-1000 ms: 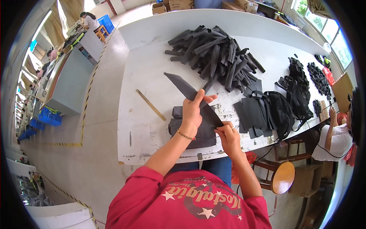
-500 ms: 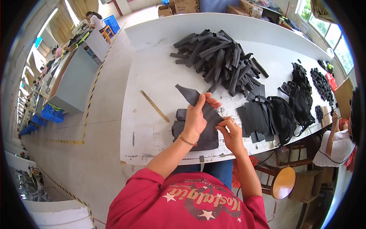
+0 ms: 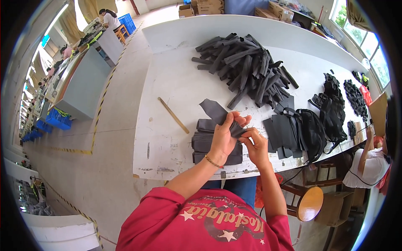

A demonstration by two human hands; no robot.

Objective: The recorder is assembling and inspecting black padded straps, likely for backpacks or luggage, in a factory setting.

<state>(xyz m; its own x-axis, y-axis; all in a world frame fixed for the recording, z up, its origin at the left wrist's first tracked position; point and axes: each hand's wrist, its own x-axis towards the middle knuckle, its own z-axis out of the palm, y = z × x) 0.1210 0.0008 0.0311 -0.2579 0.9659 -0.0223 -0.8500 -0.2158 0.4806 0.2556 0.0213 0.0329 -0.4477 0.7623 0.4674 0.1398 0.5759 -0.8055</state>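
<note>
A dark grey strip of fabric (image 3: 214,111) is held between my two hands above the white table. My left hand (image 3: 226,136) grips its middle, thumb on top and fingers curled behind. At the strip's near right end, my right hand (image 3: 255,144) pinches the edge between thumb and fingers. Beneath my hands lies a stack of dark folded fabric pieces (image 3: 202,142), partly hidden by the left hand and wrist. Farther back is a big heap of rolled dark fabric strips (image 3: 251,69).
On the white table (image 3: 167,75), a wooden ruler-like stick (image 3: 173,115) lies left of the stack. Flat dark panels (image 3: 278,131) and a black mesh bag (image 3: 310,131) sit to the right, with more black pieces beyond. A stool (image 3: 310,203) stands below the near right edge; another person (image 3: 366,163) sits far right.
The strip has been drawn in, its near end now gathered and bunched between my hands. My left hand has shifted slightly right and nearer. The view has moved a little.
</note>
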